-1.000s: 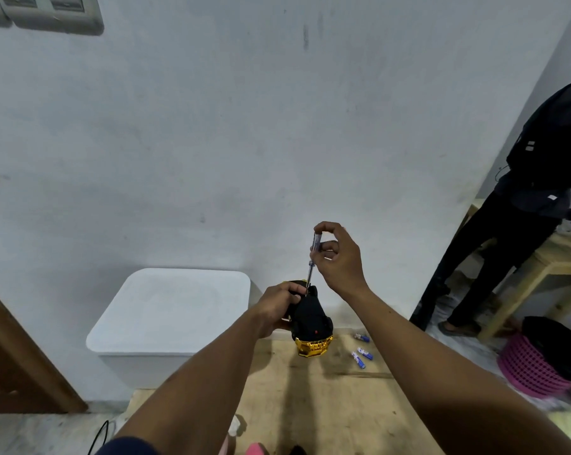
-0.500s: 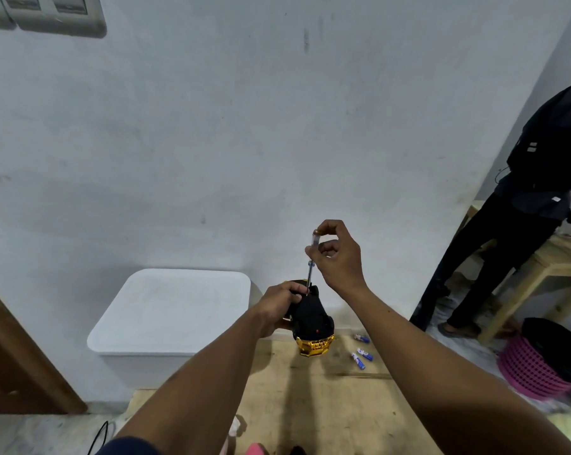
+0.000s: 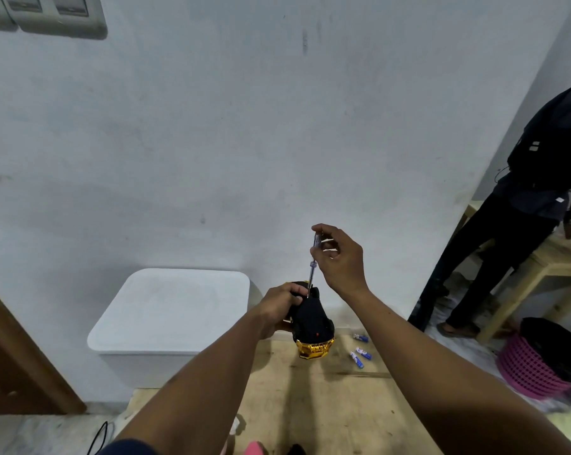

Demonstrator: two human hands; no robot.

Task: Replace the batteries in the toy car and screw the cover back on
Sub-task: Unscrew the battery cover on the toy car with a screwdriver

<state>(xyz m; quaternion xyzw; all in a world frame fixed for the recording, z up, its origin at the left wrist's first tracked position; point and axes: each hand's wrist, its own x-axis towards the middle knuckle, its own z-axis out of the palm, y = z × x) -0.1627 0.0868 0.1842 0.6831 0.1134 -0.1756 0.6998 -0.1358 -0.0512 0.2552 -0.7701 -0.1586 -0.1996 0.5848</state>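
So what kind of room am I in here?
Probably a plain room at home used as a makeshift workspace: white plastic bin by a bare wall, wooden board, pink basket.

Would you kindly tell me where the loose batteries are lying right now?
Three blue batteries lie on the wooden board, right of centre in the head view, just right of the toy car.

A white lidded bin [image 3: 169, 310] stands against the wall [image 3: 277, 126]. At right, a pink basket [image 3: 533, 372] sits beside a wooden bench [image 3: 553, 261], where another person [image 3: 520, 218] stands.
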